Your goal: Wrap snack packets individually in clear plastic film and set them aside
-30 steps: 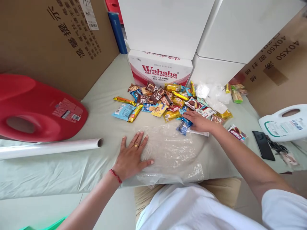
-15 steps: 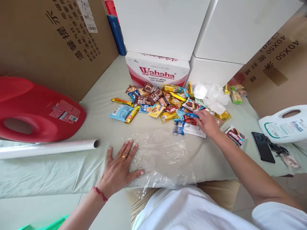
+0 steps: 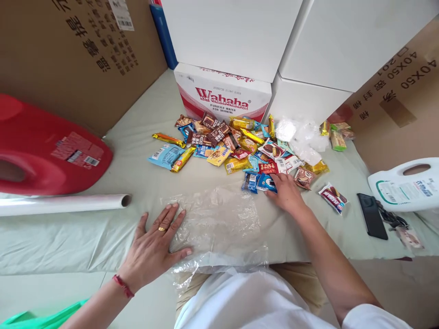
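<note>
My left hand (image 3: 154,242) lies flat with its fingers spread, pressing the left edge of a clear plastic sheet (image 3: 219,219) on the cloth. The sheet is creased, and its near edge hangs over the table's front. At the front of a snack pile, my right hand (image 3: 287,194) has its thumb and fingers closed on the right end of a blue snack packet (image 3: 266,182). A darker blue packet (image 3: 250,182) lies just left of it. Behind the fingers are a red packet (image 3: 268,167) and a white-backed packet (image 3: 290,162). Brown wafer packets (image 3: 219,133) are heaped farther back.
A white roll (image 3: 68,203) and a red jug (image 3: 78,151) stand at left. Behind the pile is a Wahaha carton (image 3: 222,93). Crumpled clear plastic (image 3: 303,137) sits at the right rear. A phone (image 3: 372,215) and a white jug (image 3: 408,185) are at right.
My right hand has lowered the blue packet from above the pile to the cloth at its front edge. My left hand stays flat on the plastic sheet. The view has shifted slightly.
</note>
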`<action>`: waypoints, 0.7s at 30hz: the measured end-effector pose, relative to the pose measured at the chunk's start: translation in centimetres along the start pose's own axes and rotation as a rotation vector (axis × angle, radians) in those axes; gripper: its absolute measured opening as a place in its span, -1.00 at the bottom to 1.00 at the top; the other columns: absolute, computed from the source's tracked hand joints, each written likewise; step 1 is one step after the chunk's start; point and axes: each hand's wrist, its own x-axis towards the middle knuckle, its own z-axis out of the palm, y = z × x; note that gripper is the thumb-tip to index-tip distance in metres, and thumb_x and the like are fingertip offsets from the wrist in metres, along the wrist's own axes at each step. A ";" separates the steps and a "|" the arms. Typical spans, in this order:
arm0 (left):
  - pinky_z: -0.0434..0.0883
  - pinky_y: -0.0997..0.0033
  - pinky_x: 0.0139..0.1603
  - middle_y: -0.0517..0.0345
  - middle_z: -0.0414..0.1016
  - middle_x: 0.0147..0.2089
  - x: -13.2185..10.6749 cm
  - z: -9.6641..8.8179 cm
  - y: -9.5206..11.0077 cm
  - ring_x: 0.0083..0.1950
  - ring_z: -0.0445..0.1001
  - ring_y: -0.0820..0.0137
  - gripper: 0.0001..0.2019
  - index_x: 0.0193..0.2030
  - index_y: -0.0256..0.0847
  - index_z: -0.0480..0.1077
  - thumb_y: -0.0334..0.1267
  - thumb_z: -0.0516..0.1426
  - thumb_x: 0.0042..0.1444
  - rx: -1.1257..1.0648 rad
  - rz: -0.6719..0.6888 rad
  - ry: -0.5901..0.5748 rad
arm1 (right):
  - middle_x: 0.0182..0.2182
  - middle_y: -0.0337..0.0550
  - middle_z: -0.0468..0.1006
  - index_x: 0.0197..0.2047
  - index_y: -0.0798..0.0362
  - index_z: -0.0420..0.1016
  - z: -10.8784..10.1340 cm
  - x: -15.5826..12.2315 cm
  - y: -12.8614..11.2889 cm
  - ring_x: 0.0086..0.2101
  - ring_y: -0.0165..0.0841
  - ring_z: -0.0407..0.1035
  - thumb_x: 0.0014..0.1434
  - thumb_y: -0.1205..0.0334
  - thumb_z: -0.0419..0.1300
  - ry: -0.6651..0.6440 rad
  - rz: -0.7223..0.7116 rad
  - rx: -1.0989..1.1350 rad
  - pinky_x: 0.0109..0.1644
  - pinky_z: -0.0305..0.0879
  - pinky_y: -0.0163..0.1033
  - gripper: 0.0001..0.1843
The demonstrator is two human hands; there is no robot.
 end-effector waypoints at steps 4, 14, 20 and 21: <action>-0.32 -0.27 0.54 -0.25 0.03 0.55 -0.1 -0.1 -0.1 0.47 0.23 -0.14 0.03 0.60 -0.11 -0.17 0.43 0.06 0.16 0.005 0.009 -0.008 | -0.03 0.07 0.62 0.25 0.06 0.47 -1.0 0.0 1.5 -0.05 -0.06 0.48 0.30 0.03 0.19 -0.044 0.103 0.148 0.05 0.39 -0.05 -0.49; -0.25 -0.31 0.52 -0.27 0.04 0.55 0.1 -0.1 -0.1 0.46 0.24 -0.16 0.00 0.60 -0.09 -0.20 0.39 0.05 0.19 -0.008 0.009 -0.007 | 0.11 0.11 0.52 0.17 0.02 0.47 -2.4 -1.8 3.3 0.06 -0.04 0.47 0.38 -0.15 0.02 -0.079 0.493 0.073 0.03 0.42 -0.03 -0.48; -0.23 -0.28 0.52 -0.25 0.06 0.55 0.2 -0.2 0.0 0.46 0.24 -0.14 -0.03 0.60 -0.06 -0.22 0.38 0.02 0.21 0.008 0.012 0.002 | 0.28 0.29 0.34 0.44 0.15 0.14 -1.7 -1.0 0.7 0.23 0.06 0.31 0.32 -0.36 0.01 -0.074 0.579 -0.046 0.15 0.34 0.01 -0.12; -0.23 -0.27 0.52 -0.25 0.07 0.55 0.2 -0.2 0.0 0.46 0.25 -0.14 -0.03 0.60 -0.08 -0.21 0.37 0.02 0.22 0.014 0.017 0.007 | 0.28 0.31 0.34 0.43 0.17 0.15 -1.6 -0.6 0.4 0.23 0.08 0.31 0.30 -0.35 0.07 -0.107 0.579 -0.060 0.15 0.34 0.01 -0.10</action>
